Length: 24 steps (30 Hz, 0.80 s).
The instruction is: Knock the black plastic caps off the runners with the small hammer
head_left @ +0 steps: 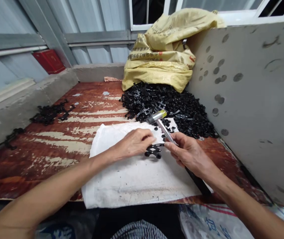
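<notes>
My right hand point(188, 151) is wrapped round a hammer point(165, 131) with a metal shaft and a black grip; its head, dark at one end and yellow at the other, is raised over the cloth. Below lies a black scissor-like linkage point(153, 151) with round knobs, and the right fingertips are close to its right end. My left hand point(138, 142) is closed, its curled fingers just above the linkage. Whatever those fingertips hold is hidden and slightly blurred. Under both hands spreads a folded white cloth point(122, 182), with several small black knobs near its far edge.
A large heap of black parts point(166, 103) spills from a yellow woven sack point(159, 63) at the back. More linkages point(50, 113) lie on the left of the worn red-brown tabletop point(57, 152). A pale panel point(246, 99) walls off the right side. A red box point(48, 61) rests on the left ledge.
</notes>
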### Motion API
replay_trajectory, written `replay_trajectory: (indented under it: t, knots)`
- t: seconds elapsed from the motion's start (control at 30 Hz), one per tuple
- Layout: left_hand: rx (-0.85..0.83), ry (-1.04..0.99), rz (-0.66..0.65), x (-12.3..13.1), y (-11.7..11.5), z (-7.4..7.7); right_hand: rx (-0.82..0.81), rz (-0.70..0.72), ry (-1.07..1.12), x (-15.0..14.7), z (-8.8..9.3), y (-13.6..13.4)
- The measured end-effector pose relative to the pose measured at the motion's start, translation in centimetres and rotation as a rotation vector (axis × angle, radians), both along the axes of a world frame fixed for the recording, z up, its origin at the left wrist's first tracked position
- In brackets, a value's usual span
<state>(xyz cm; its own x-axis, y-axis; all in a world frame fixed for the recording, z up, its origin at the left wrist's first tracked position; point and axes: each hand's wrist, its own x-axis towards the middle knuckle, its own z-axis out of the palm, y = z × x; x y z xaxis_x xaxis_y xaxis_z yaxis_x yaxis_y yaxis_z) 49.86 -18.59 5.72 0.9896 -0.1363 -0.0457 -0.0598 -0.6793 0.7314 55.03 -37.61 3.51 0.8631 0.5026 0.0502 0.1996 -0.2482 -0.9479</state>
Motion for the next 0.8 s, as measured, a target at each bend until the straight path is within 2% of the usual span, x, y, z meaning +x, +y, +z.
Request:
replay_trajectory:
  t: [0.07,0.1,0.27,0.43,0.57,0.8]
  knots:
    - [0.018,-0.047,0.163,-0.9,0.4,-0.1,0.039,-0.049,0.049,-0.4,-0.3,-0.4]
    - [0.014,-0.034,0.194,-1.3,0.6,-0.2,0.056,-0.072,0.066,-0.6,-0.4,-0.5]
    - [-0.151,0.131,0.105,-1.7,-0.2,-0.6,0.091,-0.099,0.096,-1.5,-1.0,-0.1]
    - [-0.274,0.203,0.162,0.4,-1.3,-0.9,0.087,-0.062,0.115,-2.4,-0.7,-0.1]
    - [-0.402,0.31,0.197,2.0,-0.9,-0.6,0.161,-0.135,0.199,-2.8,-1.0,-1.0]
    - [-0.258,0.267,0.119,4.5,0.3,-1.2,0.353,-0.217,0.417,-3.2,-2.7,-1.7]
